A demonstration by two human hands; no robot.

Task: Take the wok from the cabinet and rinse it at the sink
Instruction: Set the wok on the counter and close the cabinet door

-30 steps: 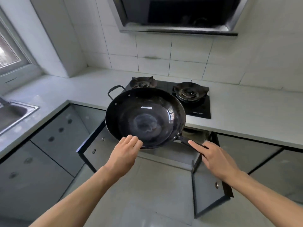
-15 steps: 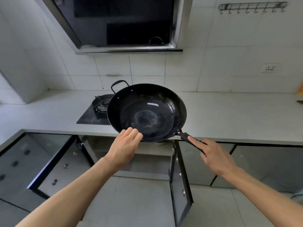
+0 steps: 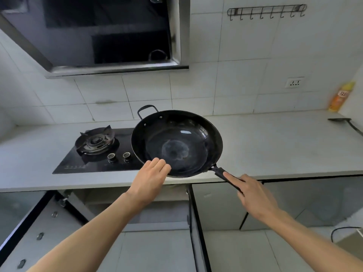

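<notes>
I hold a black wok [image 3: 176, 142] level in the air, above the counter's front edge and over the right part of the gas hob [image 3: 94, 154]. My right hand [image 3: 253, 193] grips the wok's long black handle, index finger stretched along it. My left hand [image 3: 151, 177] holds the near rim, fingers over the edge on the inside. A small loop handle sticks up at the wok's far side. The cabinet [image 3: 137, 209] below the hob stands open, its two doors swung out. No sink is in view.
Grey counter [image 3: 275, 150] runs left to right under a tiled wall. A range hood [image 3: 110, 36] hangs above the hob. At the far right stand an orange bottle [image 3: 340, 97] and a black spatula [image 3: 345, 122]. A hook rail [image 3: 267, 11] is on the wall.
The view has swung right and up: the window and sink at the left left the picture, the right counter came in. The wok has risen from the cabinet front to above the counter edge. Both grips are unchanged.
</notes>
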